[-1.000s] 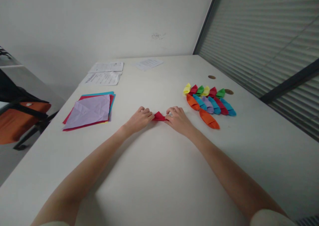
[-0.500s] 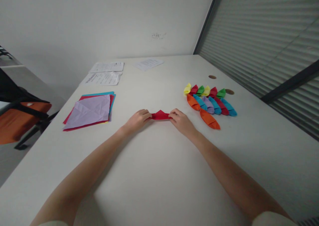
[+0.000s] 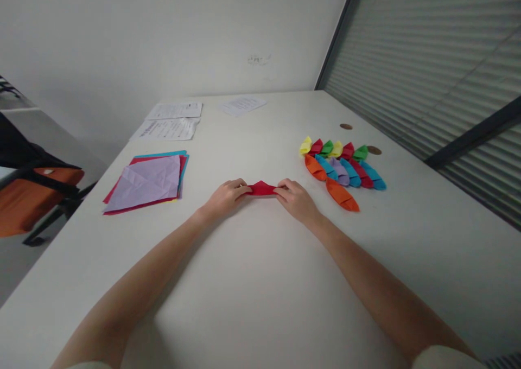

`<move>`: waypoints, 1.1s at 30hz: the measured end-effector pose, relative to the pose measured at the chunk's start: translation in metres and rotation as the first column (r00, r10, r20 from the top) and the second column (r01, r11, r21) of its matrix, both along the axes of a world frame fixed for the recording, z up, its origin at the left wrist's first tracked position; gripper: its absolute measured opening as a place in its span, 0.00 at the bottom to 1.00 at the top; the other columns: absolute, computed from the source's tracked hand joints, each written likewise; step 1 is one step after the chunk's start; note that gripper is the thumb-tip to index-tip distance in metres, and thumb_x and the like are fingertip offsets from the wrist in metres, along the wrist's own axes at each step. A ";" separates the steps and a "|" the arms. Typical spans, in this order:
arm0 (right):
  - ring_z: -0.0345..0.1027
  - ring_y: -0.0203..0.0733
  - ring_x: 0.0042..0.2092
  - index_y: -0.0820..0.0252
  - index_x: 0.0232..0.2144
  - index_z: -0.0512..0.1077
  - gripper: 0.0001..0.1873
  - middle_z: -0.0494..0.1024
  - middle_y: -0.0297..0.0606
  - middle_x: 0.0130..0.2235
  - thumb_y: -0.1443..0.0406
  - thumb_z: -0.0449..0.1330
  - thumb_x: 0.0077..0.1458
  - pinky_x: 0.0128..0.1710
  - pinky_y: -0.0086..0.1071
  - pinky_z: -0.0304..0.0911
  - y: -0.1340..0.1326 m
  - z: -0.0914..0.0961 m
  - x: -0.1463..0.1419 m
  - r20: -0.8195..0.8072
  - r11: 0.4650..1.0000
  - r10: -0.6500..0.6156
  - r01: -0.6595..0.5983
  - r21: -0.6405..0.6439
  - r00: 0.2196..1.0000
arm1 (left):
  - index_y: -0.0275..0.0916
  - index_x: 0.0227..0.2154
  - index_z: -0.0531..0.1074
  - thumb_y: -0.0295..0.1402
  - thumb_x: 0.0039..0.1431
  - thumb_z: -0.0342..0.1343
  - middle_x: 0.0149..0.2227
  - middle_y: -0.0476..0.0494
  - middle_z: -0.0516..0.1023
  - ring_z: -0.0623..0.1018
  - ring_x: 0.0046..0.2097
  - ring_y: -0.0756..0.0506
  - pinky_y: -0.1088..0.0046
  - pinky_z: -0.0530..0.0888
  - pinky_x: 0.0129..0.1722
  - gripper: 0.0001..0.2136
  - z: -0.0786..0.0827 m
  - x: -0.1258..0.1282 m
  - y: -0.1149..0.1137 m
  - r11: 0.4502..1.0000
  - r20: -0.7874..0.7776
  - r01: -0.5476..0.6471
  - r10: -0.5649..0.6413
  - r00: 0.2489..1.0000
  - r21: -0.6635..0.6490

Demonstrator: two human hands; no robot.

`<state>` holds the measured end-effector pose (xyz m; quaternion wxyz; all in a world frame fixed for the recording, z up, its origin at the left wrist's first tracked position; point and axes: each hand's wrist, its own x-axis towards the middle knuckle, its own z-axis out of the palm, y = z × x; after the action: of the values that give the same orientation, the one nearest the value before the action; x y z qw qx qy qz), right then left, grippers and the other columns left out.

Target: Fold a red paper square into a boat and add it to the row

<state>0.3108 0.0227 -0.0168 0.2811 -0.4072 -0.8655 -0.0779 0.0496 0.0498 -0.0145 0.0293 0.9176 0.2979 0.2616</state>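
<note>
A folded piece of red paper (image 3: 261,189), with a small peak at its top middle, lies on the white table between my hands. My left hand (image 3: 228,196) pinches its left end, and my right hand (image 3: 296,199) pinches its right end. The fingers cover both tips of the paper. Right of my right hand sit several folded paper pieces in rows, among them an orange one (image 3: 342,195), a blue one (image 3: 373,175) and a yellow one (image 3: 305,145). To the left lies a stack of coloured paper sheets with a creased lilac sheet (image 3: 146,182) on top.
Printed sheets (image 3: 171,129) lie at the table's far left, and another printed sheet (image 3: 243,105) is near the wall. Two round brown discs (image 3: 374,150) are by the right edge, below window blinds (image 3: 431,59). An orange chair (image 3: 38,195) stands beyond the left edge.
Both hands keep hold of the red paper's ends. The left fingers have shifted slightly inward along it, and the right hand has moved a touch left.
</note>
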 end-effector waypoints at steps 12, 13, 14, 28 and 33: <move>0.67 0.43 0.38 0.60 0.35 0.77 0.11 0.73 0.44 0.38 0.68 0.54 0.63 0.40 0.37 0.67 0.003 -0.003 0.000 -0.026 0.998 0.009 -0.010 -0.056 1.000 | 0.36 0.38 0.79 0.31 0.65 0.53 0.37 0.39 0.79 0.78 0.37 0.47 0.70 0.76 0.38 0.10 -0.009 -0.002 0.007 0.999 0.158 0.041 -0.036 0.987 -0.029; 0.68 0.43 0.38 0.60 0.36 0.77 0.11 0.73 0.44 0.39 0.68 0.54 0.63 0.41 0.37 0.68 0.003 -0.004 0.000 -0.043 0.998 0.010 -0.013 -0.068 0.999 | 0.36 0.38 0.79 0.31 0.65 0.52 0.37 0.38 0.79 0.79 0.37 0.47 0.70 0.76 0.38 0.10 -0.008 -0.002 0.006 0.998 0.164 0.041 -0.034 0.986 -0.039; 0.69 0.43 0.38 0.60 0.37 0.77 0.11 0.73 0.44 0.39 0.68 0.54 0.63 0.41 0.38 0.68 0.003 -0.004 0.001 -0.063 0.997 0.012 -0.017 -0.079 0.998 | 0.36 0.38 0.79 0.31 0.65 0.52 0.38 0.38 0.79 0.79 0.38 0.47 0.70 0.77 0.38 0.10 -0.007 -0.002 0.005 0.998 0.172 0.040 -0.030 0.985 -0.054; 0.72 0.42 0.38 0.58 0.36 0.76 0.11 0.75 0.41 0.37 0.64 0.54 0.64 0.41 0.38 0.71 0.008 -0.008 0.008 -0.239 0.983 0.084 -0.120 -0.140 0.967 | 0.36 0.40 0.76 0.35 0.63 0.56 0.38 0.41 0.80 0.78 0.35 0.50 0.74 0.75 0.36 0.09 0.001 -0.004 0.002 0.958 0.216 0.044 0.019 0.976 -0.284; 0.72 0.41 0.38 0.58 0.37 0.76 0.08 0.75 0.40 0.37 0.64 0.56 0.62 0.40 0.37 0.71 0.010 -0.009 0.011 -0.332 0.977 0.125 -0.174 -0.122 0.935 | 0.35 0.37 0.76 0.36 0.63 0.56 0.34 0.43 0.80 0.77 0.33 0.50 0.74 0.74 0.35 0.09 0.004 -0.006 0.002 0.948 0.214 0.042 0.028 0.977 -0.315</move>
<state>0.3220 0.0329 -0.0257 0.3923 -0.3670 -0.8399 0.0766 0.0438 0.0520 -0.0107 0.2098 0.8681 0.3279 0.3079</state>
